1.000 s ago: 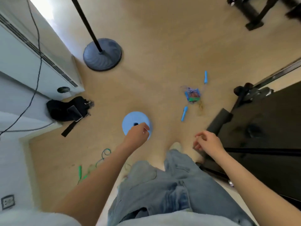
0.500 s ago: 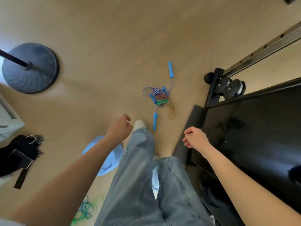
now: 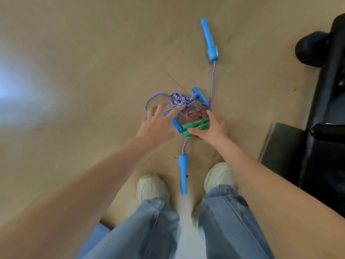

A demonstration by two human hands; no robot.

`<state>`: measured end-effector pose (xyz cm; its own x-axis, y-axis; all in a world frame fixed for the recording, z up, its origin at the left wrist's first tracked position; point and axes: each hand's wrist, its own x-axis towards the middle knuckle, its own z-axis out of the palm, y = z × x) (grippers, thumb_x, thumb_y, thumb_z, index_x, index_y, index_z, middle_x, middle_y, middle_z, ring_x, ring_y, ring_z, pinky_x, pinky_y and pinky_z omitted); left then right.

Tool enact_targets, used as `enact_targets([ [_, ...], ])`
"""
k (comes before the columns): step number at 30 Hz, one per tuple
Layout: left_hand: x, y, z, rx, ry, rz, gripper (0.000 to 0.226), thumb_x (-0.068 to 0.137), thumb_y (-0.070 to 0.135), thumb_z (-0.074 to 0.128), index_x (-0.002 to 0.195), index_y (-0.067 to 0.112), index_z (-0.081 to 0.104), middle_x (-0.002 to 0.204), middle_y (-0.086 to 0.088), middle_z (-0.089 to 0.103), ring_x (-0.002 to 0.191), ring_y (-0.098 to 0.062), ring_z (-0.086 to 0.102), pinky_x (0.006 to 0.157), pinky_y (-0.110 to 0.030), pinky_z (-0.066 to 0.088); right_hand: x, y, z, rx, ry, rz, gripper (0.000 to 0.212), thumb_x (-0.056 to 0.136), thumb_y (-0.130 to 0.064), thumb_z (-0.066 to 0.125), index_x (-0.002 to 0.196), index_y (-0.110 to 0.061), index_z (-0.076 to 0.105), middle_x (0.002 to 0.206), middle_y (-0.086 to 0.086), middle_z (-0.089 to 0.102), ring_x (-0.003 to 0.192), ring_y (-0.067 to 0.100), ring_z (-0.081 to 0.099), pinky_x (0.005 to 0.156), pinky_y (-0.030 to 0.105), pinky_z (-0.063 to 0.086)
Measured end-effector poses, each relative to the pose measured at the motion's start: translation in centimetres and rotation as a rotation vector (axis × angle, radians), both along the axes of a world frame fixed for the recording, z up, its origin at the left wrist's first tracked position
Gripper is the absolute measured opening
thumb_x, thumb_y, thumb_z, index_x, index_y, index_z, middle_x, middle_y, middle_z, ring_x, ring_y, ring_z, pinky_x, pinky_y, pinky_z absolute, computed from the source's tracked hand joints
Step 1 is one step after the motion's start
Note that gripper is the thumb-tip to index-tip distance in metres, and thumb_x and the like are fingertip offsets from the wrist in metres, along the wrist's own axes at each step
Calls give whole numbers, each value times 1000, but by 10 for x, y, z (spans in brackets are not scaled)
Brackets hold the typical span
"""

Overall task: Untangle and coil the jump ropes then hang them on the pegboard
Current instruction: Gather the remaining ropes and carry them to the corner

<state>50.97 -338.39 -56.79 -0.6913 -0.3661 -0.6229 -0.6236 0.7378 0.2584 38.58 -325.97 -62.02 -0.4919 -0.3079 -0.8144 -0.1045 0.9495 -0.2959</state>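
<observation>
Both hands dropped to the floor since earlier. Our right hand (image 3: 211, 128) has its grip on the green handles (image 3: 196, 125); left hand (image 3: 158, 124) open, fingers spread over the tangled rope (image 3: 180, 100). Loose blue handles (image 3: 209, 40) at 12 and 6 o'clock.

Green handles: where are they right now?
Head view, centre: the green handles lie on the floor at the tangle's near edge, gripped by the right hand, with the left hand spread just to their left.
</observation>
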Motion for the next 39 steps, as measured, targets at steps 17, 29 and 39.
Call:
enact_targets([
  [17,113,36,299,671,242,682,35,74,-5,70,68,27,57,78,-1,60,66,-5,52,65,-21,42,88,53,370,-575,-130,119,53,63,-3,70,97,-37,47,110,-24,49,98,-4,51,80,9,38],
  [29,219,99,596,498,702,1023,113,62,3,83,127,57,8,107,-14,61,92,0,62,83,-24,52,148,-3,674,-745,-613,353,30,64,-16,64,90,-23,53,87,-8,58,79,3,56,73,21,47],
  [39,387,247,679,-78,1195,1835,93,66,-4,75,116,62,33,86,16,71,70,2,66,53,-13,50,368,-6,766,-675,-1064,869,19,80,-10,68,90,-25,63,88,-4,67,81,15,63,74,34,54],
])
